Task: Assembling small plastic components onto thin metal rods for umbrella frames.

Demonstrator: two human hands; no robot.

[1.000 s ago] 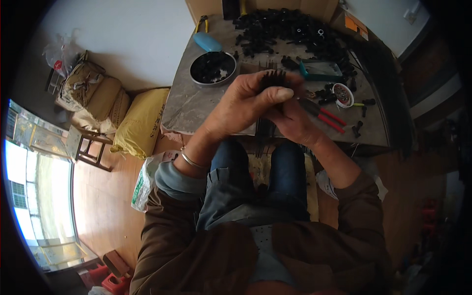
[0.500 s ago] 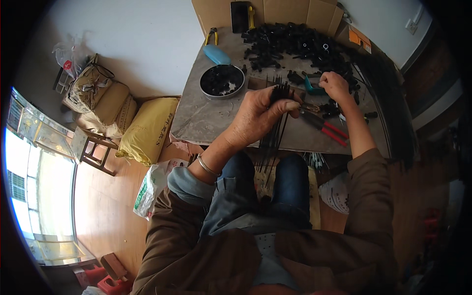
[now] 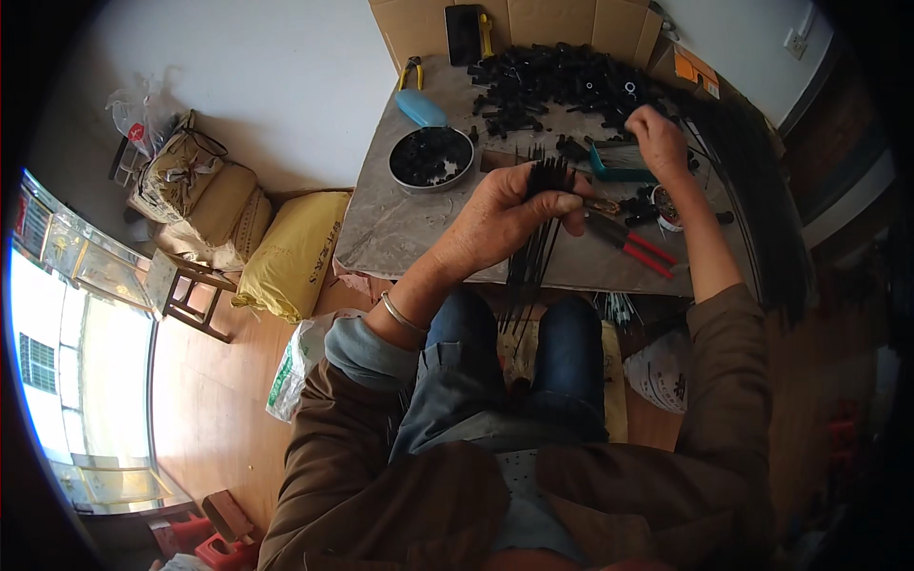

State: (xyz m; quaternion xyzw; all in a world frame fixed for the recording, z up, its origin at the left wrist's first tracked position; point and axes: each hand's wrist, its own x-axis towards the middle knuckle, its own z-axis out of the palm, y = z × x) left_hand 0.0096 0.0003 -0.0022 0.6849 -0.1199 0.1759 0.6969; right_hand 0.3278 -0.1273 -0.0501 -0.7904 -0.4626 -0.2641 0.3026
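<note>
My left hand (image 3: 509, 217) is closed around a bundle of thin black rods (image 3: 535, 252), held upright above the table's near edge. Their lower ends hang over the edge towards my knees. Beyond the teal tray (image 3: 619, 175), my right hand (image 3: 660, 147) is raised with its fingers curled together. Whatever those fingers hold, if anything, is too small to make out. Thin pale pieces lie in the tray. Just right of my left hand, pliers with red handles (image 3: 649, 255) rest on the table. A small round tub (image 3: 665, 221) stands partly behind my right wrist.
Black plastic parts (image 3: 562, 81) are heaped at the table's back. A round pan (image 3: 393, 171) of black pieces, a blue case (image 3: 420, 108) and yellow-handled pliers (image 3: 410, 74) are on the left. Long black strands (image 3: 752, 190) drape over the right side. A yellow sack (image 3: 295, 252) lies beside the table.
My right hand has moved up and away from the teal tray, exposing more of the tray and the small round tub. My left hand keeps its hold on the rods, nearly in place.
</note>
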